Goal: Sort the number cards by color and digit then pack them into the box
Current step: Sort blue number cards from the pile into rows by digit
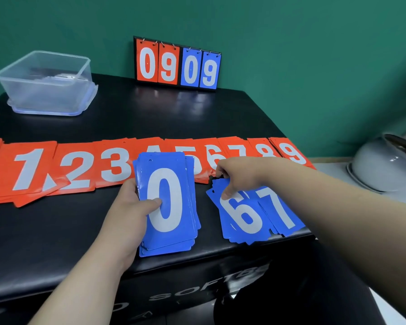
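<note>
My left hand (131, 214) grips a thick stack of blue cards (171, 214), a white 0 on top, thumb lying across the digit. My right hand (238, 174) reaches over a blue pile showing 6 (243, 219), thumb on its upper end and fingers curled at the pile's far edge. A blue pile showing 7 (283, 212) overlaps it on the right. Red cards (77, 170) lie in a row across the black table (56, 231), digits 1 to 9 left to right. The clear plastic box (45, 80) stands at the back left on its lid.
A flip scoreboard (177, 64) reading 09 in red and 09 in blue stands against the green wall at the table's back. A grey pot (384, 165) sits on a ledge right of the table. The table's right edge is close to the blue 7 pile.
</note>
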